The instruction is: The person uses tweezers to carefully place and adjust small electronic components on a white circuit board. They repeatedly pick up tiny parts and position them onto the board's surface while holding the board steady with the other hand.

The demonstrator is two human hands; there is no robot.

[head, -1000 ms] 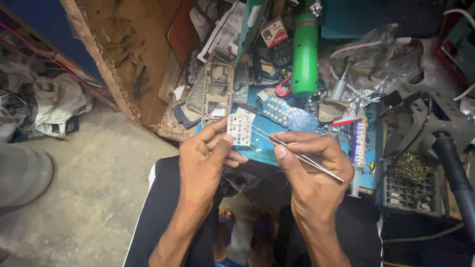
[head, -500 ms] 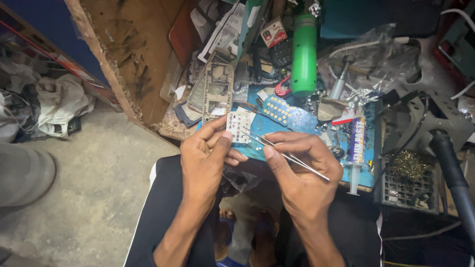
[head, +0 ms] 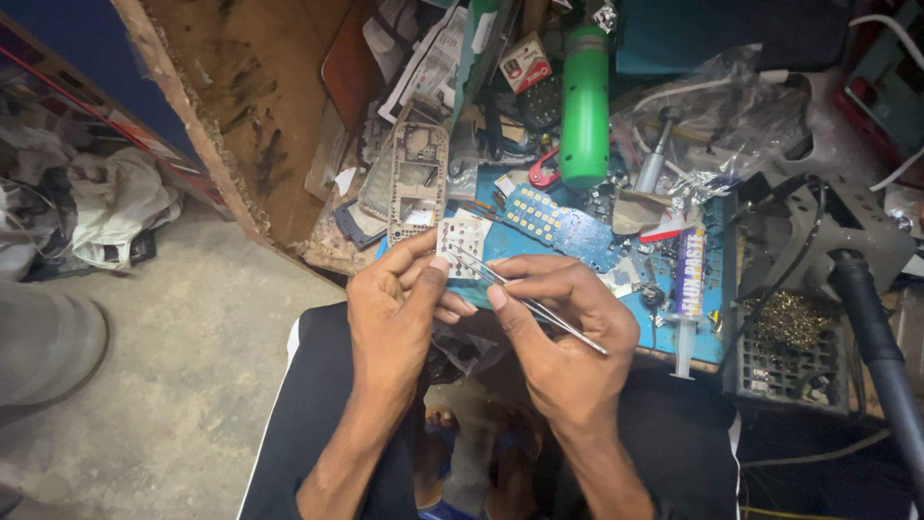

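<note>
My left hand pinches a small white keypad sheet with rows of round contacts, held upright over my lap. My right hand grips thin metal tweezers; their tips rest on the lower part of the white sheet. Both hands hover just in front of a blue work mat. A blue keypad board with yellow dots lies on the mat right behind the hands.
A green cylinder lies on the cluttered bench, beside a grey phone frame and a syringe tube. A brass-wool holder sits at the right. A wooden panel and concrete floor are at the left.
My right hand has shifted left and lower, bringing the tweezer tips onto the white sheet. My left hand keeps the sheet in nearly the same place.
</note>
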